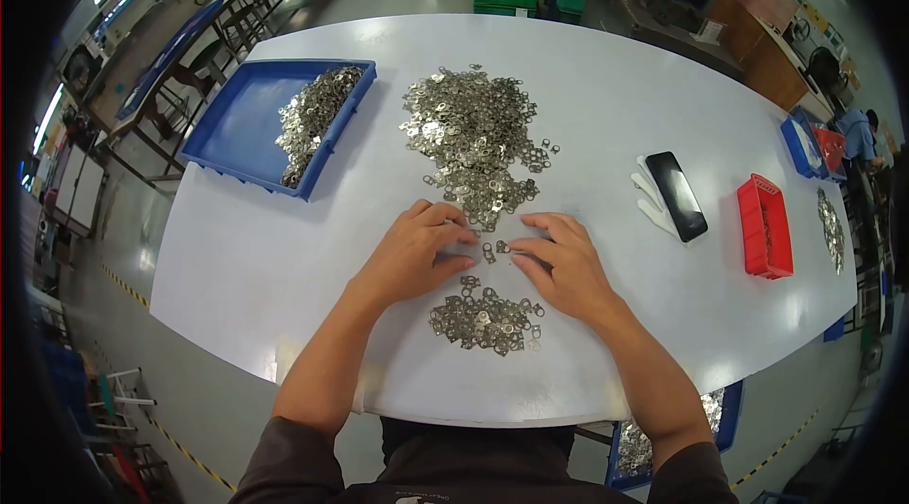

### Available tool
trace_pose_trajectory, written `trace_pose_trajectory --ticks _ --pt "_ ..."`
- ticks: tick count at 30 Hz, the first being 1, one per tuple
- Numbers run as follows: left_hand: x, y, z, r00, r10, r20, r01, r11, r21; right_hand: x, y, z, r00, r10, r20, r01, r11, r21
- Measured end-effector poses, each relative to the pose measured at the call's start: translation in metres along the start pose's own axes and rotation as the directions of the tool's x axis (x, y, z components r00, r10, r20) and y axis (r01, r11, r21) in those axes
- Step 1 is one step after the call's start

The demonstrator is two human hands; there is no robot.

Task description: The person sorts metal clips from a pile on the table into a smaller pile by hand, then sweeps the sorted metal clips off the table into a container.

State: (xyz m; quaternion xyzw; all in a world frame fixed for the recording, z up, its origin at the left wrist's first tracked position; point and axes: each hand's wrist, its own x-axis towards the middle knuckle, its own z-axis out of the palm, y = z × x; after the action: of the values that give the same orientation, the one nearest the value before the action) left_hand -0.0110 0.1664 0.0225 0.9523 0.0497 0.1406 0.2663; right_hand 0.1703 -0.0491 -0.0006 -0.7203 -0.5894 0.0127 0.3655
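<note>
Small ring-shaped metal pieces form a large pile at the middle of the white table and a smaller pile close to my body. Between the two piles lie a few loose metal pieces. My left hand rests just left of them, fingers curved and apart, with nothing visible in it. On the other side is my right hand, its fingers spread. One fingertip is at a loose piece; whether it touches is unclear.
A blue tray with more pieces stands at left. To the right are a phone on a white glove, a red bin and another pile. Below the table edge sits a second blue tray. A person is far right.
</note>
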Motion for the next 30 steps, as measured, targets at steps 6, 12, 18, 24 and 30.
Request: trace_pose_trajectory --ticks 6,12,18,24,30 --pt "0.001 0.005 -0.001 0.998 -0.03 -0.057 0.03 0.999 -0.011 0.003 -0.011 -0.002 1.0 -0.027 -0.006 0.027 1.0 0.017" --pt "-0.002 0.0 -0.009 0.996 -0.087 0.02 0.088 0.993 -0.078 0.001 -0.008 -0.001 1.0 0.001 -0.014 -0.001 0.999 0.04" --pt "-0.004 -0.007 -0.015 0.981 -0.143 0.131 0.164 0.972 -0.168 0.002 -0.011 -0.004 0.998 -0.01 0.068 0.003 0.994 0.105" --pt "0.001 -0.004 -0.003 0.993 -0.061 -0.102 0.065 0.997 0.042 0.008 -0.02 0.009 0.998 -0.058 -0.028 0.053 0.984 -0.168" --pt "-0.003 -0.004 -0.01 0.99 -0.136 0.047 0.142 0.98 -0.137 0.004 -0.009 0.007 0.999 -0.006 -0.048 0.006 1.0 -0.002"
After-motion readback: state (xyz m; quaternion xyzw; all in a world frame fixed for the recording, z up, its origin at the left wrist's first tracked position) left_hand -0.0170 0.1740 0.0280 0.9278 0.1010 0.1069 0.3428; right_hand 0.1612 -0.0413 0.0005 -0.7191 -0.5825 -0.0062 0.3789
